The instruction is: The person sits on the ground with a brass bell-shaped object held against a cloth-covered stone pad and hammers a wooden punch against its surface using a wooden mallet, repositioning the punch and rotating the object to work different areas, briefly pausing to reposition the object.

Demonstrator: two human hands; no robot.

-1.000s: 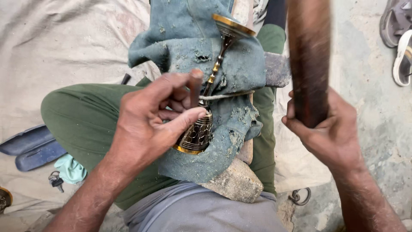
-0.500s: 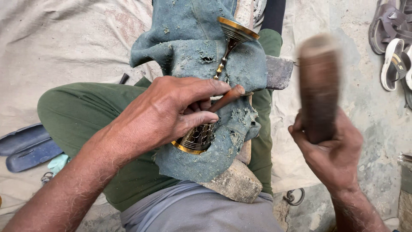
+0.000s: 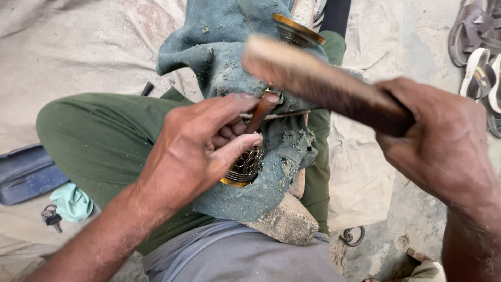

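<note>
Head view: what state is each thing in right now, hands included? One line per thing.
Left hand: closed on a thin chisel, tip on the metalwork.
Right hand: gripping a wooden mallet, tilted over the chisel, blurred.
Brass piece: lying on the lap, wrapped in a green cloth.
Stone block: under the cloth.
Keys: on the ground.

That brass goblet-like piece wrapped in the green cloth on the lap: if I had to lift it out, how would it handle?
The brass piece looks rigid metal, probably heavy for its size. Its openwork cup could dent if squeezed hard. Round with a thin stem, it would likely roll once free of the green cloth. The left hand steadies it while the right hand holds a wooden mallet.
</note>
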